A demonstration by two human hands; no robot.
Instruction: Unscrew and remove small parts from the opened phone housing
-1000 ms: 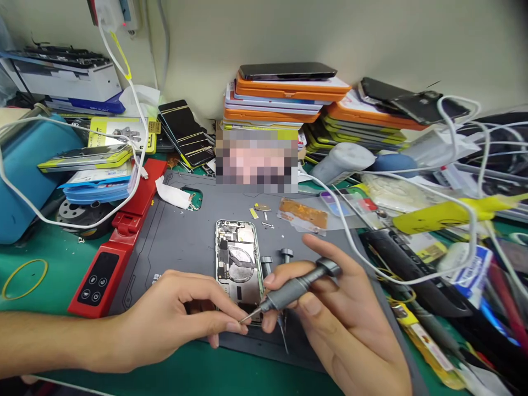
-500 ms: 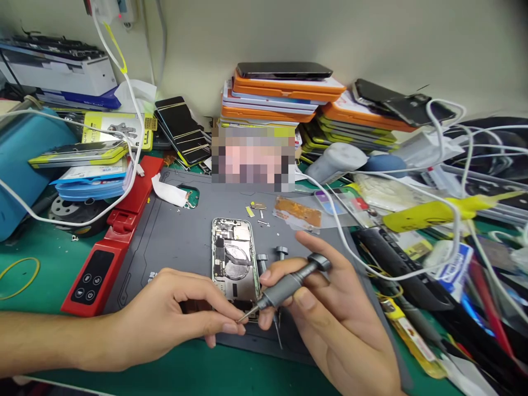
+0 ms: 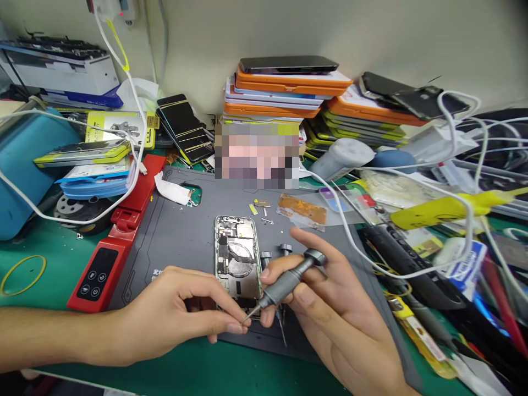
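Held in my right hand point(image 3: 340, 308), a grey precision screwdriver point(image 3: 282, 285) slants down to the left, its cap near my index finger. My left hand point(image 3: 165, 316) is closed in a pinch right at the screwdriver's tip; whatever is between thumb and forefinger is too small to make out. Behind the fingertips lies an opened phone point(image 3: 243, 264) with bare internals, its lower end partly covered by my hands. Two more screwdrivers, one with its cap point(image 3: 285, 249) showing, lie beside the phone, partly hidden by my right hand.
A grey work mat point(image 3: 185, 236) lies under the phone. Small loose parts point(image 3: 260, 209) and an orange-brown sheet point(image 3: 303, 210) lie behind it. Left is a red device with buttons point(image 3: 97, 275). A white cable point(image 3: 355, 236) loops over clutter at right. Orange boxes point(image 3: 289, 82) are stacked behind.
The whole view has shifted slightly, so things sit a little farther right. Both hands keep the same hold, with the screwdriver tip still at my left fingertips.
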